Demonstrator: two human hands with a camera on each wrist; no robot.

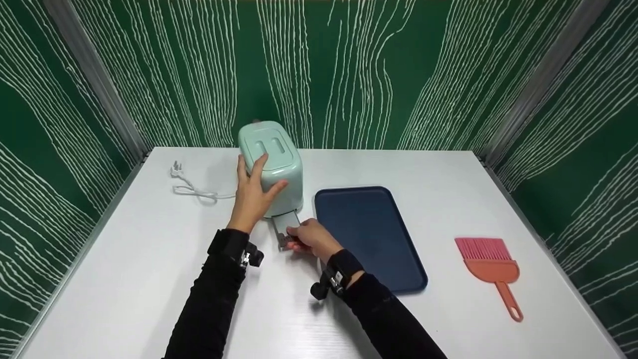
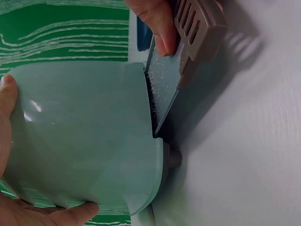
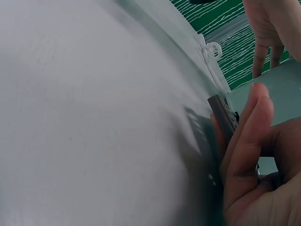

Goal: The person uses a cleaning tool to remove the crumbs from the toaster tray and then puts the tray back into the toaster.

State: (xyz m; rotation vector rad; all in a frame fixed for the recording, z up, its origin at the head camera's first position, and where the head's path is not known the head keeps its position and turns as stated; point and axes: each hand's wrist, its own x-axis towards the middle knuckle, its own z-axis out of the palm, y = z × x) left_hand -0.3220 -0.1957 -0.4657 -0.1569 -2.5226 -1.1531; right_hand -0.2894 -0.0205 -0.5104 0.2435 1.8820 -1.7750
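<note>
A mint-green toaster (image 1: pixel 288 174) stands near the back of the table, its two slots covered by a lid with two oblong hollows. My left hand (image 1: pixel 250 199) grips its near end, fingers on one side and thumb on the other. From the toaster's lower near edge a crumb tray (image 1: pixel 285 220) sticks partly out, tilted down a little. My right hand (image 1: pixel 315 236) pinches the crumb tray by its slotted grey-brown handle (image 2: pixel 201 28). Pale crumbs (image 2: pixel 161 77) lie on the tray in the left wrist view.
A navy serving tray (image 1: pixel 369 239) lies just right of the toaster, partly under the right forearm. Farther right is an orange-red hand brush (image 1: pixel 493 270). The toaster's white cord (image 1: pixel 199 192) and plug lie at the left. Green patterned walls (image 1: pixel 319 75) enclose the table.
</note>
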